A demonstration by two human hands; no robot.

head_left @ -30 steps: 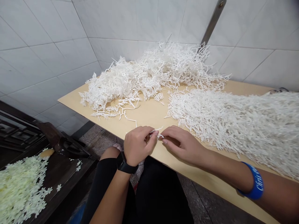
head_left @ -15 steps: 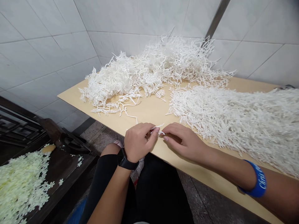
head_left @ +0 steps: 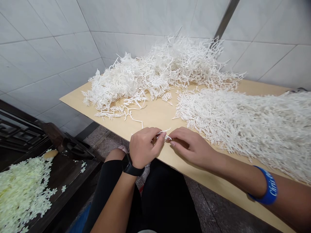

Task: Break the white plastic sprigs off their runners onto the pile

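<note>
My left hand [head_left: 145, 145], with a black watch on the wrist, is closed on a thin white branched plastic stem [head_left: 167, 138]. Its thin ends stick out past the thumb and forefinger. My right hand [head_left: 190, 145] comes in from the right, thumb and forefinger pinched at the tip of the same stem; the exact contact is too small to see. Both hands are over the front edge of the tan tabletop [head_left: 155, 113]. Just beyond them lies a loose white branching piece [head_left: 136, 120].
A tangled heap of white branched stems [head_left: 150, 71] lies at the back against the tiled wall [head_left: 121, 16]. Thinner white sprigs [head_left: 243, 116] form a thick pile on the right. At lower left, pale yellow-green artificial blossoms [head_left: 21, 187] cover a dark wooden seat [head_left: 65, 168].
</note>
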